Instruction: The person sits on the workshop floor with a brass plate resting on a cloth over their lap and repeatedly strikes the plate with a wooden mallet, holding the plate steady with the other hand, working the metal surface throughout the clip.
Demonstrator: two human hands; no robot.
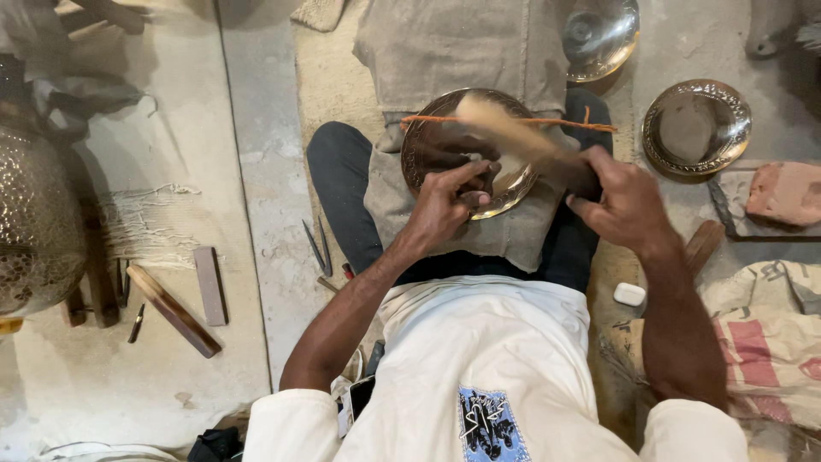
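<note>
A round embossed metal plate (pixel 421 150) rests on a grey cloth over my lap. My left hand (pixel 443 207) is pinched on a small dark punch (pixel 484 181) that stands on the plate; the fingers mostly hide it. My right hand (pixel 623 201) grips the handle of a wooden mallet (pixel 506 133), which is blurred with motion above the plate's middle. A thin orange cord (pixel 547 122) stretches across the plate's far side.
Two more shiny metal plates lie ahead, one at the right (pixel 697 127) and one at the top (pixel 600 34). A reddish brick (pixel 785 192), a white block (pixel 629 294) and a sack (pixel 770 342) sit at right. At left are wooden sticks (pixel 175 310), metal tools (pixel 318 248) and a large embossed vessel (pixel 34 222).
</note>
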